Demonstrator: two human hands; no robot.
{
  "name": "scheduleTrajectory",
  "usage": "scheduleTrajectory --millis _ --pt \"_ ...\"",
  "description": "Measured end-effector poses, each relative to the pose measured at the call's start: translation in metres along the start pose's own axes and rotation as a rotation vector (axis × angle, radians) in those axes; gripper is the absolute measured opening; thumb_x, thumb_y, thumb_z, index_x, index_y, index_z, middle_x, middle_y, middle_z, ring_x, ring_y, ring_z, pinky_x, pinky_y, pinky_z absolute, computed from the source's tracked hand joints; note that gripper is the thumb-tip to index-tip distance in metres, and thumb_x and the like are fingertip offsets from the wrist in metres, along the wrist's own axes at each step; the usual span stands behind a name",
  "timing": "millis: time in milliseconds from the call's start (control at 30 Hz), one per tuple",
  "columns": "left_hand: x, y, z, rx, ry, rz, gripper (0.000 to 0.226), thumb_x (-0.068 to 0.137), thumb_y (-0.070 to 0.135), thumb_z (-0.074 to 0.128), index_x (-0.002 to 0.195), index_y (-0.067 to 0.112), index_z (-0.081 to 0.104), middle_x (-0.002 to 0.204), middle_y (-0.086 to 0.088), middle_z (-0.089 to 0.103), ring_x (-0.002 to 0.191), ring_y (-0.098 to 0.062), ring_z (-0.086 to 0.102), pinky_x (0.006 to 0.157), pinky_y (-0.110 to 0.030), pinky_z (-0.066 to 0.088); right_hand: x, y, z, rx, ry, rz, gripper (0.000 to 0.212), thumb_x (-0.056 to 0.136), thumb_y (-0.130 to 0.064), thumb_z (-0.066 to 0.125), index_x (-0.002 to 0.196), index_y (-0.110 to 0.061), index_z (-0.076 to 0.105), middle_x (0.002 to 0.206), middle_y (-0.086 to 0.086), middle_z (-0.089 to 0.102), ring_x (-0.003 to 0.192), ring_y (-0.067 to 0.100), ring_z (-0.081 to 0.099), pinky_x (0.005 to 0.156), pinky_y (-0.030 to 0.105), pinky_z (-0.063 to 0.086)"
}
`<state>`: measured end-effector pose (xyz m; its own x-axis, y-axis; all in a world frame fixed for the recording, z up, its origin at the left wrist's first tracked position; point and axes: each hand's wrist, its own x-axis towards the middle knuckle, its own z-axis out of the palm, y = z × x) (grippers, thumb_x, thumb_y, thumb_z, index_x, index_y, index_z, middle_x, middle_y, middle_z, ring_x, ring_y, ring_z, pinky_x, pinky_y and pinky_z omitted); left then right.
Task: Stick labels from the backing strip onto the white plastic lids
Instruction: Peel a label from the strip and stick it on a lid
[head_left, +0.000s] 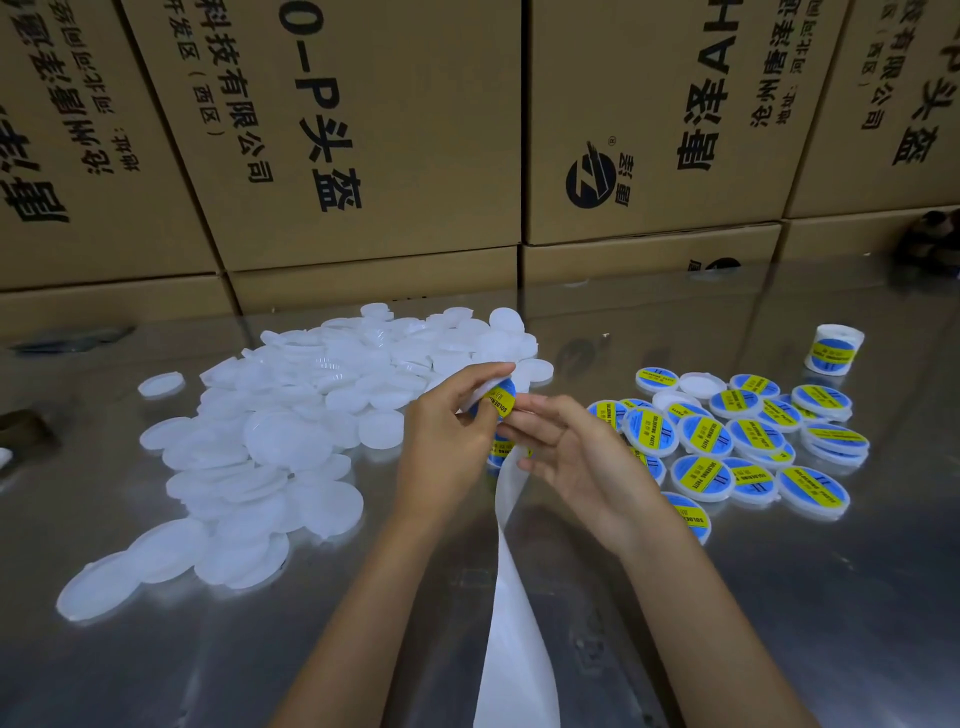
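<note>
My left hand (449, 431) grips a white plastic lid (480, 396) tilted on edge above the table, with a blue and yellow label (500, 401) on its face. My right hand (566, 444) is beside it, fingers extended and touching the label's edge. A white backing strip (511, 597) hangs down from under my hands toward the front edge, with another label (501, 452) partly hidden on it. A heap of several unlabelled white lids (291, 436) lies to the left. Several labelled lids (737, 441) lie to the right.
The table (779, 597) is shiny metal. Cardboard boxes (363, 156) with black print form a wall along the back. A roll of labels (834, 349) stands at the far right. Dark objects sit at the left edge (21, 428) and back right (930, 236).
</note>
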<state>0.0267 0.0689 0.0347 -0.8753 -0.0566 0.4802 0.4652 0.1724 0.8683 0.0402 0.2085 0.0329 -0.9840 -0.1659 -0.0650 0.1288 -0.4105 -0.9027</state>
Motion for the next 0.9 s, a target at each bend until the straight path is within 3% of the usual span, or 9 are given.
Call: scheduleTrajectory --millis 133,233,300,367,467,533,700,800,900 --pt "0.0 0.001 -0.002 0.063 0.034 0.038 0.049 0.089 -0.003 0.059 0.102 0.041 0.075 0.104 0.026 0.071 0.098 0.002 0.068 0.079 -0.012 0.053 0.001 0.0 -0.002 -0.063 -0.007 -0.038 0.028 0.097 -0.027 0.052 0.117 -0.018 0.071 0.117 0.0 0.073 0.114 0.014 0.066 0.087 0.032 0.048" --pt "0.004 0.003 -0.003 0.023 0.031 -0.003 0.046 0.088 -0.006 0.062 0.103 0.035 0.074 0.104 0.021 0.073 0.099 -0.001 0.069 0.082 -0.018 0.056 0.001 0.001 -0.002 -0.134 0.076 -0.108 0.025 0.096 -0.025 0.054 0.109 -0.021 0.075 0.111 -0.007 0.074 0.104 0.01 0.066 0.077 0.025 0.049" --pt "0.006 0.005 -0.003 -0.101 0.025 -0.128 0.043 0.088 -0.01 0.061 0.103 0.028 0.075 0.099 0.011 0.076 0.092 -0.009 0.073 0.073 -0.023 0.06 0.002 0.003 -0.002 -0.219 0.159 -0.187 0.023 0.095 -0.021 0.057 0.104 -0.023 0.077 0.101 -0.01 0.074 0.092 0.008 0.063 0.069 0.02 0.047" --pt "0.007 0.008 -0.004 -0.296 0.006 -0.299 0.04 0.087 -0.011 0.06 0.104 0.021 0.077 0.096 -0.001 0.077 0.087 -0.018 0.076 0.067 -0.025 0.06 0.003 0.006 0.0 -0.265 0.227 -0.284 0.02 0.093 -0.016 0.06 0.099 -0.022 0.078 0.101 -0.007 0.074 0.095 0.008 0.065 0.076 0.021 0.051" --pt "0.008 0.009 -0.006 -0.557 -0.063 -0.464 0.034 0.092 -0.007 0.055 0.11 0.013 0.075 0.106 -0.014 0.076 0.095 -0.033 0.075 0.075 -0.036 0.063 0.004 0.01 0.002 -0.354 0.332 -0.466 0.015 0.089 -0.013 0.069 0.093 -0.025 0.076 0.105 0.002 0.07 0.095 0.01 0.065 0.082 0.021 0.051" --pt "0.009 0.01 -0.006 -0.653 -0.105 -0.515 0.034 0.095 -0.003 0.048 0.115 0.01 0.071 0.109 -0.017 0.075 0.1 -0.036 0.073 0.077 -0.038 0.063 0.006 0.013 0.004 -0.456 0.359 -0.548 0.018 0.085 -0.018 0.075 0.099 -0.029 0.071 0.106 0.001 0.065 0.088 0.01 0.06 0.077 0.019 0.049" --pt "0.007 0.012 -0.005 -0.738 -0.213 -0.566 0.036 0.096 0.003 0.042 0.118 0.007 0.07 0.11 -0.018 0.074 0.095 -0.035 0.074 0.075 -0.037 0.063 0.008 0.02 0.004 -0.597 0.354 -0.573 0.057 0.073 -0.041 0.085 0.12 -0.037 0.053 0.109 -0.008 0.061 0.094 0.003 0.058 0.077 0.014 0.048" --pt "0.007 0.013 -0.004 -0.687 -0.264 -0.548 0.038 0.097 0.005 0.041 0.121 0.01 0.071 0.116 -0.02 0.071 0.095 -0.034 0.072 0.084 -0.041 0.062 0.01 0.023 0.001 -0.751 0.407 -0.571 0.057 0.067 -0.058 0.082 0.11 -0.038 0.051 0.106 -0.014 0.06 0.098 0.0 0.057 0.076 0.016 0.048" --pt "0.007 0.015 -0.004 -0.64 -0.279 -0.534 0.038 0.097 0.005 0.041 0.119 0.012 0.072 0.12 -0.019 0.071 0.098 -0.033 0.072 0.087 -0.042 0.06 0.012 0.024 -0.002 -0.841 0.515 -0.552 0.057 0.061 -0.074 0.074 0.089 -0.032 0.046 0.089 -0.012 0.06 0.085 0.004 0.058 0.068 0.029 0.05"
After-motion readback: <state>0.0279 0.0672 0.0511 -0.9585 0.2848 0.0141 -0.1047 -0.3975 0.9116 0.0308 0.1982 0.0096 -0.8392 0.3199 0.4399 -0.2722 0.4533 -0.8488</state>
